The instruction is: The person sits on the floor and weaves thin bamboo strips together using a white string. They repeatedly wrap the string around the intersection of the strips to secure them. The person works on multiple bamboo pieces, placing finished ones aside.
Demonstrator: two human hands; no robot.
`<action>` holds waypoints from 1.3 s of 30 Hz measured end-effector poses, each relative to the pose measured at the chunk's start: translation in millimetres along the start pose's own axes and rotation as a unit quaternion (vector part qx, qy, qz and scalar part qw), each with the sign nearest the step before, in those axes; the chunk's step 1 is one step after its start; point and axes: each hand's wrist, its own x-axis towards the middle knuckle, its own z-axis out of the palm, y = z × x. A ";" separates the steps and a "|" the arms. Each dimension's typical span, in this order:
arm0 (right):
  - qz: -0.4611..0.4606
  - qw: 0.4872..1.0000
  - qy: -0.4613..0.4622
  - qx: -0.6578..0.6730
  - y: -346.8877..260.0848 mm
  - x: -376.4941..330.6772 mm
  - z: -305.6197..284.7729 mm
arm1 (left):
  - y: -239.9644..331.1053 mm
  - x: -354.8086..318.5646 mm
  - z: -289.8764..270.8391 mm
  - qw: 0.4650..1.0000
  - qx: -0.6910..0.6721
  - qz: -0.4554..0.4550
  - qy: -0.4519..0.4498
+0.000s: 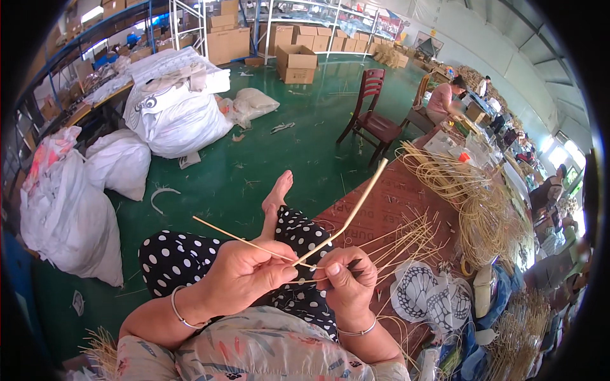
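Note:
Above my lap, my left hand (244,274) pinches the lower end of a pale cane stick (365,195) between thumb and fingers. The stick slants up to the right and has a bend partway along. A thin cane strip (222,230) crosses the same fingers and sticks out to the upper left. My right hand (348,286), close beside, is closed with its thumb pressed on the fingers. A dark object (363,269) shows in its grip; its kind is mostly hidden. Another thin strip runs between the two hands.
A reddish-brown board table (381,200) on the right bears loose thin sticks (406,240), coiled cane (486,216) and a butterfly-wing-patterned sheet (432,295). White sacks (70,222) stand at left. Beyond are a wooden chair (378,124), a cardboard box (296,66) and a seated person (443,101).

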 end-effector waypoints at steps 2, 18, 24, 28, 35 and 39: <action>0.014 1.000 -0.011 0.023 2.7 3.4 -1.7 | 2.4 3.4 -3.1 1.000 0.016 0.007 -0.006; -0.036 0.804 -0.545 0.234 -15.6 53.8 23.4 | -2.4 -15.1 -13.4 0.936 0.184 0.188 -0.235; 0.150 0.942 -0.277 0.114 21.9 48.1 6.4 | 8.1 5.8 -13.3 0.944 0.243 0.218 -0.042; 0.232 0.915 -0.260 0.203 35.4 36.7 7.9 | 3.1 6.0 -9.9 0.951 0.210 0.224 -0.012; 0.092 0.995 0.047 0.002 26.9 30.3 -9.0 | 4.9 4.1 -18.2 0.939 0.232 0.253 0.018; -0.201 0.896 -0.119 -0.378 -12.7 4.9 13.8 | 9.8 -1.2 -16.8 0.913 0.298 0.274 0.057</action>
